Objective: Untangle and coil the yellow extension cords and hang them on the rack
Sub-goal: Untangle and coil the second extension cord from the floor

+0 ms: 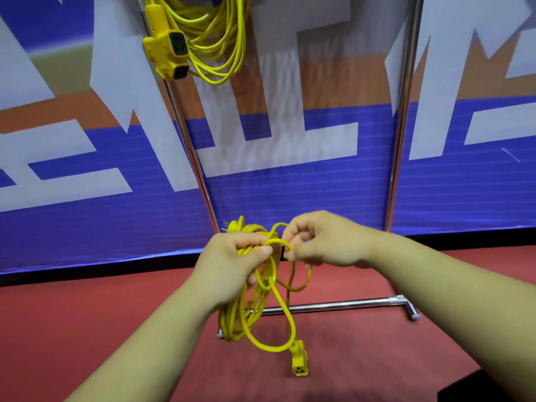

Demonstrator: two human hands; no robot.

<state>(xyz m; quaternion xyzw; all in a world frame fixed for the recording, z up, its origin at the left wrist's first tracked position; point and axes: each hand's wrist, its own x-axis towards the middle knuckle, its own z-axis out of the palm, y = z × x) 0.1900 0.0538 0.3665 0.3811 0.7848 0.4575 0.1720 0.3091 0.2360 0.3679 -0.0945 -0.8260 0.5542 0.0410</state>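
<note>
rack (pixel 401 140) has one hung cord (pixel 214 39), now coiling the loose cord (pixel 261 314)
it's in front of the rack base: left hand (pixel 229 265) clamped round the loops, right hand (pixel 316 242) pinching a strand, socket (pixel 300 359) dangling. next i'd gather that tail, then hang it.

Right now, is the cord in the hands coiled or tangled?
Tangled: the cord hangs in loose, crossing loops from the left hand; the right hand pinches one loop.

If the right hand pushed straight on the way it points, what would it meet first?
Probably the yellow cord bundle gripped by the left hand, though depth is unclear.
</note>
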